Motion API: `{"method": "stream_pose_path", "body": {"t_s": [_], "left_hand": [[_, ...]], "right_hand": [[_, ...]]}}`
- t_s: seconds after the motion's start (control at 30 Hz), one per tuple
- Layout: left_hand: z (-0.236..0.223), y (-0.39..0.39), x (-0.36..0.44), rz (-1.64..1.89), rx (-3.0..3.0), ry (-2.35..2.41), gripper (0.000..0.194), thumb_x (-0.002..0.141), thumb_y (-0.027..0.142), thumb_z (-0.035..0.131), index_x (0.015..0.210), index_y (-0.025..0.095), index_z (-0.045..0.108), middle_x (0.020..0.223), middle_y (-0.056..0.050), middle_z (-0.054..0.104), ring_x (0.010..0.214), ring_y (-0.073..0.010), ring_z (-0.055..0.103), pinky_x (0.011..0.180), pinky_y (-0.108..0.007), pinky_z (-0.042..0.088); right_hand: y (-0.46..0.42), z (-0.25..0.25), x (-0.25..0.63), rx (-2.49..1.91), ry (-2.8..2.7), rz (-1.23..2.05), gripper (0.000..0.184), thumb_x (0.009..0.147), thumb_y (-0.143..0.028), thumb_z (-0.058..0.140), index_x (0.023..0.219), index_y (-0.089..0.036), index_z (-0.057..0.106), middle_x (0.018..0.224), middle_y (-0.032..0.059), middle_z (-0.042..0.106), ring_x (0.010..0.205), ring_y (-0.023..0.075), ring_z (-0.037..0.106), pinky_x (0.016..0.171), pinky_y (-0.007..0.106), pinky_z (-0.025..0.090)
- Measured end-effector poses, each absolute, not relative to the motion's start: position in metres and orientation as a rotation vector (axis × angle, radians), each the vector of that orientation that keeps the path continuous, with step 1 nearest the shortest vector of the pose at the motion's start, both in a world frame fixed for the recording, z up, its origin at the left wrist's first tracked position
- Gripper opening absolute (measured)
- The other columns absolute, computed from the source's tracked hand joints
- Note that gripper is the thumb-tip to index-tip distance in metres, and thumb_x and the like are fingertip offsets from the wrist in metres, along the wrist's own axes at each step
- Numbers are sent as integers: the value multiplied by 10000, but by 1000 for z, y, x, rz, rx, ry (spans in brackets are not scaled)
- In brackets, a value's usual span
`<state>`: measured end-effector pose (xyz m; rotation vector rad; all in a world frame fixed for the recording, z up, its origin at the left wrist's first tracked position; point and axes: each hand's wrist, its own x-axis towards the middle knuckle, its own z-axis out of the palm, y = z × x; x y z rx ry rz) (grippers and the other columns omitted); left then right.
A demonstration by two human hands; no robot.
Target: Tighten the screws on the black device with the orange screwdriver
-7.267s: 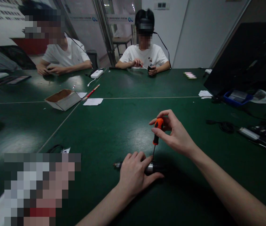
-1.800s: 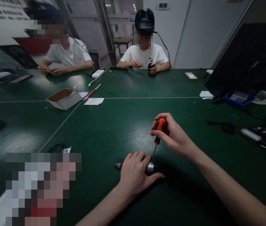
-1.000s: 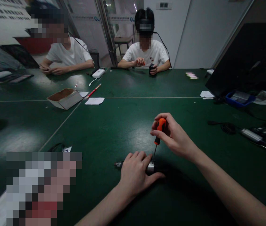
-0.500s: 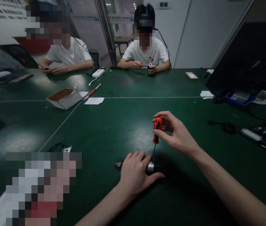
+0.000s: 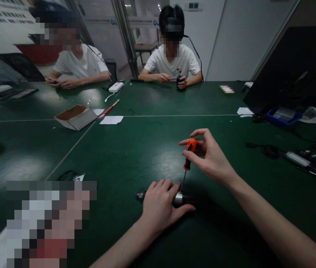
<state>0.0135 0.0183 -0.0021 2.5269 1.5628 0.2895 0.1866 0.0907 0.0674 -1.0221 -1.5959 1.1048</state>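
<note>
The work looks mid-way: the left hand [image 5: 159,206] clamps the small motor [image 5: 180,199] flat on the green table [image 5: 124,152], while the right hand [image 5: 209,156] pinches the orange screwdriver [image 5: 188,153] upright, tip on the motor, 1 screw apparently unfinished.

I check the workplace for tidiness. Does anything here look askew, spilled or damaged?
Only one thing: the open brown cardboard box lies tipped on the green table. The orange-handled screwdriver in the right hand and the metal cylinder under the left hand look undamaged.
</note>
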Motion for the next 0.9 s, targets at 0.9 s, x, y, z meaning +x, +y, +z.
{"method": "stream_pose_path", "body": {"t_s": [0.9], "left_hand": [[3,19,14,270,2488,1556,643,781,723,572,1097,174,688,890,-76,632,792,-260,585,720,-398,442]], "right_hand": [[97,71,197,-1078,-1618,928,284,822,-257,634,1044,-217,461,1007,44,656,844,160,650,740,336,561]]}}
